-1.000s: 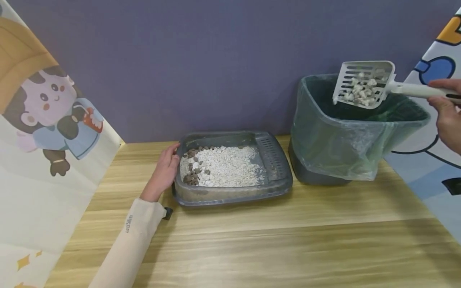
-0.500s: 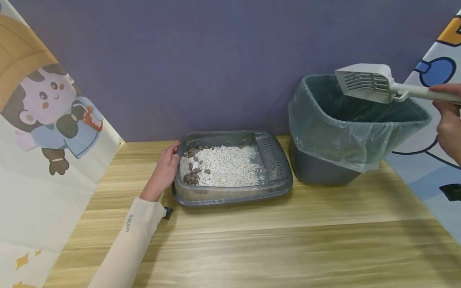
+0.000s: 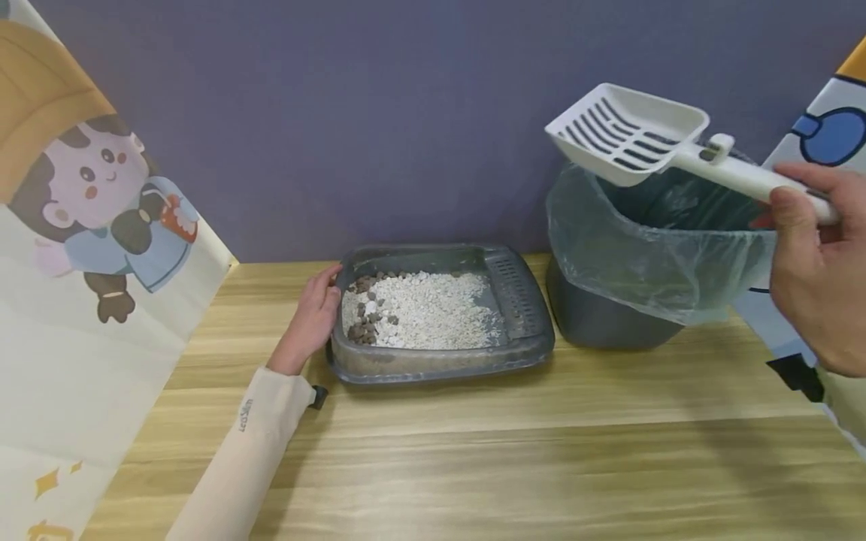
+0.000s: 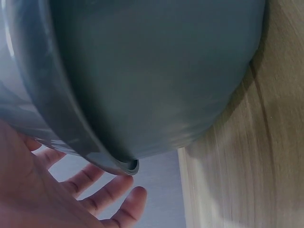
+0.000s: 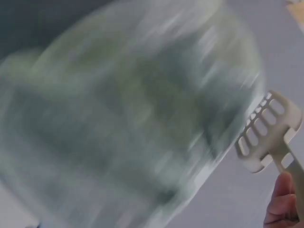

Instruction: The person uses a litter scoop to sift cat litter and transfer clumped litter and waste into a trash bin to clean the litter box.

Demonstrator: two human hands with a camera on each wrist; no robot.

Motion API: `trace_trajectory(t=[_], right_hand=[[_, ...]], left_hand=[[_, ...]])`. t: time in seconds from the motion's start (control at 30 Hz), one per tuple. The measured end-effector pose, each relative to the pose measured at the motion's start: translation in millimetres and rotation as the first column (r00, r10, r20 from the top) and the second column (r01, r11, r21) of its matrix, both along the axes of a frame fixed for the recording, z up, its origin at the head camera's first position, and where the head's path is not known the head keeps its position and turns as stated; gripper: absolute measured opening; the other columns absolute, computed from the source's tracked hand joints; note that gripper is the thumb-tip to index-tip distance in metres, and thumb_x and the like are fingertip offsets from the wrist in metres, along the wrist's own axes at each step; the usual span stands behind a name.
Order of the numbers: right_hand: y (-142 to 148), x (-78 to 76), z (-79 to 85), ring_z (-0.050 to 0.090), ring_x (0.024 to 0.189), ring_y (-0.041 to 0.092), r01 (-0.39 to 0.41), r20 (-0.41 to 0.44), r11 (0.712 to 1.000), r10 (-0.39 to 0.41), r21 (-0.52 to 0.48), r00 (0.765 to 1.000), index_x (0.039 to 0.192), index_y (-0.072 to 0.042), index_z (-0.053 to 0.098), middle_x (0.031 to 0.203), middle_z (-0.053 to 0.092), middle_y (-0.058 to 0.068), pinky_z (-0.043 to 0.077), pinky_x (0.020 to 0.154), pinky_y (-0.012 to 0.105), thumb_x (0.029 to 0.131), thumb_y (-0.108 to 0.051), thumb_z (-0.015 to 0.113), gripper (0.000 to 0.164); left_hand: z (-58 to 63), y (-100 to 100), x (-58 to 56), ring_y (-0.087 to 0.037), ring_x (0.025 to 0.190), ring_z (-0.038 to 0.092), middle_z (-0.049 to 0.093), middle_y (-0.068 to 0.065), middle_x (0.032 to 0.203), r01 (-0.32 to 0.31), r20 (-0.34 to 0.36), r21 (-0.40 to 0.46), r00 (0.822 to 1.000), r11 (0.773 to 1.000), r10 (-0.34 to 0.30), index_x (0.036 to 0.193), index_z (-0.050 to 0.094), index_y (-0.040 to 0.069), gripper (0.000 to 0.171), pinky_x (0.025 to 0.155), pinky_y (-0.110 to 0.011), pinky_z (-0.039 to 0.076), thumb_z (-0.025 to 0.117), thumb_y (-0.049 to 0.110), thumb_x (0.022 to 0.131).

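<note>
Scoop [image 3: 686, 154]: 1 pc, white, slotted pan + long handle w/ small hook. I see it up in the air, pan at L, handle running down to R; in head view pan overlaps back-L part of bin rim. Exact ht above bin: can't tell.
R hand [image 3: 822, 263]: holds scoop by handle, fingers wrapped, thumb along it.
Bin [image 3: 616, 315]: 1 pc, dk grey, stands on table R of tray, near wall.
Liner [image 3: 676, 263]: translucent greenish plastic, folded over bin rim, hangs loose outside; blurred on my R wrist cam.
Tray [image 3: 433, 368]: 1 pc, grey, rectangular w/ rounded corners, perforated ledge at R end; sits flat just beside bin.
Litter [image 3: 433, 308]: pale granules, spread over most of tray floor.
Brown lumps [image 3: 365, 330]: several, in tray, mostly L end.
L hand [image 3: 313, 312]: at L end of tray, touching rim; fingers spread, loosely extended per my L wrist cam.
Table [image 3: 473, 466]: lt wood grain, under tray + bin.
Wall [image 3: 338, 135]: plain, purplish grey, behind all.
Side panel [image 3: 115, 195]: far L, cartoon figure in orange hat.
</note>
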State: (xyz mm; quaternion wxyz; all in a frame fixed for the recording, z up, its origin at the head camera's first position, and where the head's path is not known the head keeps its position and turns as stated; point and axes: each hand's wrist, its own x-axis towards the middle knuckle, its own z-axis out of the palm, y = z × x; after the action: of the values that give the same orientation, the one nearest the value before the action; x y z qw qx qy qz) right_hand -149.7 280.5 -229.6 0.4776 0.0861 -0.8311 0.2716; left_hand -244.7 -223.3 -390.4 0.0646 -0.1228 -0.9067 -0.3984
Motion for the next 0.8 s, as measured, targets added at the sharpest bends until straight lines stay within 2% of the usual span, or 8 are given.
trace_trajectory(t=[0.1,0.17,0.23,0.33,0.4,0.5,0.7,0.8], right_hand=[[-29.1,4.2,-7.5,0.038,0.066,-0.01,-0.125,-0.081,0.984,0.136,0.128,0.987,0.115,-0.001,0.067,0.081,0.064,-0.005,0.02,0.051,0.013,0.096,-0.023,0.056,0.031],[-46.9,5.3,-14.2,0.038,0.063,-0.005,-0.235,-0.066,0.943,0.257,0.235,0.964,0.112,0.005,0.066,0.079,0.065,0.01,0.024,0.05,0.015,0.096,-0.028,0.057,0.038],[-62.9,4.5,-22.6,0.038,0.061,-0.001,-0.32,0.017,0.89,0.333,0.325,0.943,0.112,0.002,0.067,0.081,0.063,0.01,0.027,0.049,0.016,0.096,-0.035,0.054,0.043],[-83.1,-1.6,-36.8,0.039,0.061,0.002,-0.452,0.209,0.814,0.402,0.364,0.892,0.116,-0.005,0.065,0.088,0.059,-0.001,0.032,0.05,0.015,0.093,-0.025,0.061,0.031],[-94.1,-10.7,-47.5,0.039,0.062,0.003,-0.507,0.313,0.782,0.411,0.361,0.856,0.117,-0.008,0.063,0.092,0.057,-0.004,0.034,0.052,0.017,0.09,-0.015,0.065,0.028],[-105.4,-26.4,-61.8,0.041,0.063,0.005,-0.565,0.46,0.759,0.395,0.323,0.795,0.117,-0.008,0.062,0.095,0.057,-0.004,0.037,0.055,0.022,0.088,-0.008,0.066,0.029],[-119.7,-52.8,-78.7,0.043,0.056,0.011,-0.611,0.708,0.762,0.31,0.214,0.634,0.115,-0.005,0.063,0.091,0.06,0.001,0.04,0.053,0.03,0.094,-0.015,0.058,0.023],[-130.0,-61.2,-82.3,0.044,0.055,0.012,-0.611,0.766,0.766,0.267,0.2,0.584,0.111,-0.003,0.064,0.087,0.061,0.004,0.04,0.052,0.03,0.094,-0.016,0.059,0.022]], left_hand=[[0.3,-1.0,0.4,-0.038,0.124,0.034,0.034,-0.024,0.135,-0.003,-0.002,0.006,1.0,1.0,0.003,0.148,0.026,0.004,0.048,0.102,-0.057,0.028,0.026,0.02,0.103],[0.8,-0.7,0.6,-0.037,0.124,0.033,0.034,-0.024,0.135,-0.004,0.005,0.013,1.0,1.0,0.004,0.148,0.026,0.005,0.047,0.101,-0.056,0.028,0.026,0.02,0.103],[1.4,0.5,0.7,-0.037,0.124,0.033,0.033,-0.023,0.136,-0.002,0.015,0.02,1.0,1.0,0.002,0.148,0.025,0.006,0.047,0.101,-0.055,0.029,0.027,0.019,0.103],[1.2,2.5,-0.7,-0.036,0.124,0.034,0.033,-0.023,0.136,0.0,0.017,0.021,1.0,1.0,0.0,0.149,0.025,0.006,0.047,0.101,-0.055,0.029,0.026,0.02,0.103],[1.3,4.1,-1.7,-0.036,0.123,0.034,0.035,-0.022,0.134,-0.005,0.013,0.021,1.0,1.0,0.005,0.148,0.026,0.006,0.047,0.102,-0.054,0.029,0.026,0.02,0.103],[1.7,5.7,-2.7,-0.035,0.122,0.036,0.036,-0.022,0.132,-0.014,0.007,0.018,1.0,1.0,0.014,0.148,0.027,0.007,0.047,0.102,-0.054,0.029,0.027,0.02,0.103],[1.7,5.8,-3.1,-0.035,0.121,0.036,0.038,-0.021,0.131,-0.02,-0.001,0.012,1.0,1.0,0.02,0.147,0.028,0.007,0.047,0.102,-0.053,0.029,0.028,0.019,0.102],[1.3,3.7,-2.9,-0.034,0.121,0.036,0.038,-0.021,0.131,-0.027,0.001,0.009,1.0,1.0,0.027,0.148,0.028,0.007,0.047,0.102,-0.052,0.029,0.027,0.019,0.102]])
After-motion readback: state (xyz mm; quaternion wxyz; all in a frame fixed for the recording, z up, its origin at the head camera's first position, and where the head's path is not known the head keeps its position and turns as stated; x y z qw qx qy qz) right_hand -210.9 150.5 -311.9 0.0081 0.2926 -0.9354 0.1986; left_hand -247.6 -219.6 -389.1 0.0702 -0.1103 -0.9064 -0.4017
